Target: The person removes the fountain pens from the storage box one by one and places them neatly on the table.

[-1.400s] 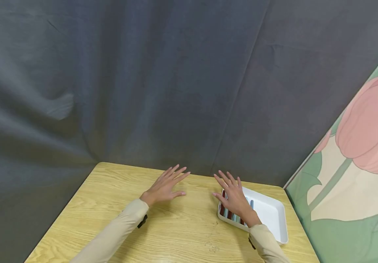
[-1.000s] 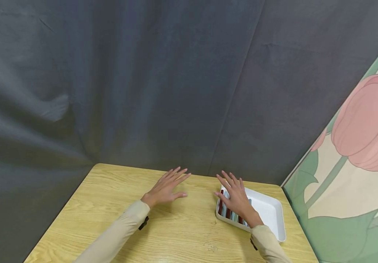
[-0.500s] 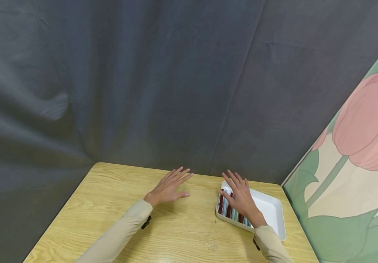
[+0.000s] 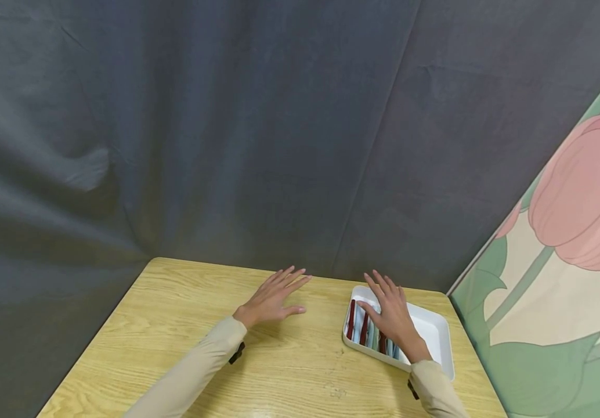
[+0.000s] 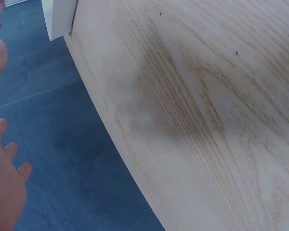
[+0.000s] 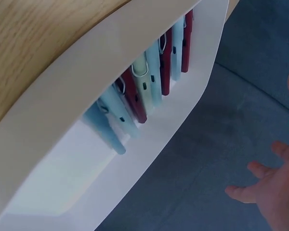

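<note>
Above a desk, a person's right hand [image 4: 395, 313] has shifted rightward over a white, shallow rectangular plastic tray [image 4: 440, 339] since just over a second ago, leaving more of the tray's left end in view. The left hand [image 4: 270, 302] has drifted slightly right as well, while the tray's contents lie as before. Both hands hold nothing; their fingers [image 4: 300, 284] are spread wide, thumbs apart.

Eight clothespins [image 6: 166, 67] in dark red, light blue, pale green and blue, fitted with metal springs, lie side by side in the tray's left part. In the head view, the right hand and forearm block the middle of the tray and some of the pins. Beige sleeves [image 4: 190, 366] cover both arms, with a dark piece [image 4: 236, 353] at the left cuff.

The pale wood-grain desk [image 4: 279, 383] bears a few small dark marks. A dark grey-blue curtain [image 4: 253, 128] hangs behind; at right is a pink tulip print [image 4: 577, 191] with green leaves.
</note>
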Motion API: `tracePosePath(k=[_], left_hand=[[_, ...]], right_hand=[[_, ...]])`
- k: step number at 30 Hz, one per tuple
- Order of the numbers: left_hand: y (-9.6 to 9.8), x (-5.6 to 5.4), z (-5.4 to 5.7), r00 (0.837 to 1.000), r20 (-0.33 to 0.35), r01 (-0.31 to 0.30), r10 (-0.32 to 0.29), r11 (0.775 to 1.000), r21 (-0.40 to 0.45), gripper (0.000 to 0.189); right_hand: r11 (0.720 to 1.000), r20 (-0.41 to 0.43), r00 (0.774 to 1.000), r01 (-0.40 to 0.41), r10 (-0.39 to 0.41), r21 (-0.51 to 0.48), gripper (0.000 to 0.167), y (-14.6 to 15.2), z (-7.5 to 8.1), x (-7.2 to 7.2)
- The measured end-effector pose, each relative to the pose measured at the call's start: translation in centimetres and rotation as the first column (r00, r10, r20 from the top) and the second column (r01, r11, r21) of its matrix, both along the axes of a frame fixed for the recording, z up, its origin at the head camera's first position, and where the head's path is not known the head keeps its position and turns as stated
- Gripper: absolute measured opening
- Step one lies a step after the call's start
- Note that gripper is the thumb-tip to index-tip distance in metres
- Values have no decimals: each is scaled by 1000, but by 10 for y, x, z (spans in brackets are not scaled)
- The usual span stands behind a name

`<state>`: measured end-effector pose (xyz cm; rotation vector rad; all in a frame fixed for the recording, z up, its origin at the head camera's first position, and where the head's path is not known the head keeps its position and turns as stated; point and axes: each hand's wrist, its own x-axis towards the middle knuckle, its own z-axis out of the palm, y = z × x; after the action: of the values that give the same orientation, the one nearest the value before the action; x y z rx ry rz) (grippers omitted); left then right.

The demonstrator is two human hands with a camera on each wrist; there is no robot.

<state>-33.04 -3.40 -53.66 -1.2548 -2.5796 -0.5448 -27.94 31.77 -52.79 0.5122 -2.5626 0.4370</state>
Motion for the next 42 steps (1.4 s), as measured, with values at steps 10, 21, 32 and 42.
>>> tracePosePath(k=[10,21,32,42], left_hand=[[6,2,1,1000,26,-6,6,1000,-10,80],[14,3,0,1000,26,0,0,1000,-9,80],[21,5,-2,998,59,14,-14,1000,1,80],[31,8,-3,998,65,8,-6,1000,-28,79]], right_hand=[[998,60,996,64,-63,-14,75,15,-1,3],[995,38,995,90,-89,-39,74,28,-4,7],[990,17,992,129,-129,-50,70,44,-7,10],[984,7,987,163,-163,-72,69,56,-12,16]])
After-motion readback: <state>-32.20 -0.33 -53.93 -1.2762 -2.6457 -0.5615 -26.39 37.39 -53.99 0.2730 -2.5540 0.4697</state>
